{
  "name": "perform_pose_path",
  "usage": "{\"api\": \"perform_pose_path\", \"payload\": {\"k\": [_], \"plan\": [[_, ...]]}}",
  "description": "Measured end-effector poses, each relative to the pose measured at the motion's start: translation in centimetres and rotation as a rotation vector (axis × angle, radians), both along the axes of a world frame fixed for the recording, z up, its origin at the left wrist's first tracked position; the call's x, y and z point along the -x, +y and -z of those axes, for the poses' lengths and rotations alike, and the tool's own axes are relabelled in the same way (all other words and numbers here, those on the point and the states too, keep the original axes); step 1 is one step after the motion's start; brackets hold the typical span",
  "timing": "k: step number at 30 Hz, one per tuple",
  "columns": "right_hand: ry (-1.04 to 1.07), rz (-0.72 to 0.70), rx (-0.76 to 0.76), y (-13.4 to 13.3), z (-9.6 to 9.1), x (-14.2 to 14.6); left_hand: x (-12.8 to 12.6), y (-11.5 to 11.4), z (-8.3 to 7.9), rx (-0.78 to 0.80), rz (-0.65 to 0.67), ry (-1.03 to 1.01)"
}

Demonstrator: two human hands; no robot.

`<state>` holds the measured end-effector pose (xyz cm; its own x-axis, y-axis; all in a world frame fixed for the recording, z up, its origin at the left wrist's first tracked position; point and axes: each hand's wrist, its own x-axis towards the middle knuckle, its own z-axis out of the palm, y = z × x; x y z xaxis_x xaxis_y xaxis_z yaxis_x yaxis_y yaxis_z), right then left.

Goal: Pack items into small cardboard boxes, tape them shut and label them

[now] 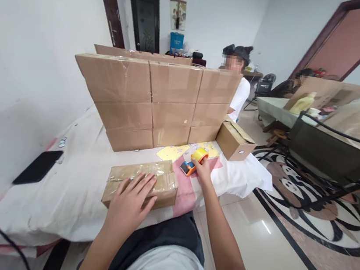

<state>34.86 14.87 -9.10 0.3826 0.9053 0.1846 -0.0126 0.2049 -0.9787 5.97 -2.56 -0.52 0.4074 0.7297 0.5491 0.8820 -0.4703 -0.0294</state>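
Observation:
A cardboard box (164, 185) lies near the table's front edge, with shiny clear tape across its top. My left hand (135, 191) rests flat on the box, fingers stretched out. To the right of it, my right hand (202, 170) grips a tape dispenser (189, 168), which has an orange and blue body and a yellow roll. The dispenser is at the table cloth beside the box; whether it touches the cloth I cannot tell. Part of the dispenser is hidden by my fingers.
Stacked cardboard boxes (171, 103) form a wall behind the work spot. A separate box (235, 140) stands at the right table edge. A black phone (39, 167) lies at the left. Beyond the stack sits a person (241, 94); a dark folding chair (332, 159) stands right.

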Motion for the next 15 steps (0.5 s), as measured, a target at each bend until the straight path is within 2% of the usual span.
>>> {"api": "perform_pose_path", "payload": {"k": [4,7,12,15], "plan": [[-0.123,0.053,0.029,0.1,-0.2,0.4,0.3,0.2,0.3,-0.041,0.035,0.006],[-0.191,0.114,0.005,-0.8,-0.6,0.7,0.6,0.3,0.1,-0.074,0.051,-0.001],[-0.151,0.112,-0.182,-4.5,-1.8,0.9,0.0,-0.6,-0.6,-0.164,0.143,-0.150],[0.022,0.031,-0.298,-7.8,-3.7,1.1,-1.8,-1.6,-0.5,-0.096,0.280,-0.377]]}}
